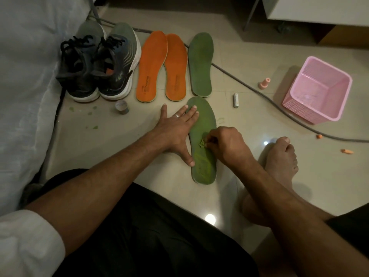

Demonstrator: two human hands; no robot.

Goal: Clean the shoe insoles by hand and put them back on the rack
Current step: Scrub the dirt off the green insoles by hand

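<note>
pale tiled floor (249, 108), seen from above w/ person seated on it. far left: white bedding (26, 76), then pair of dark sneakers (97, 64) side by side. next to them 2 orange insoles (161, 66), touching at mid length, then a green insole (200, 64) lying apart. nearer the person, 2nd green insole (203, 140) flat on floor; left hand (177, 132) spread, fingers straight, pressing its left edge. right hand (225, 144) fingers curled, pinching a small green scrap (202, 143) on its surface. further right: small white tube (236, 100), grey cable (279, 105), pink basket (317, 90). bare foot (281, 156) at right.
</note>
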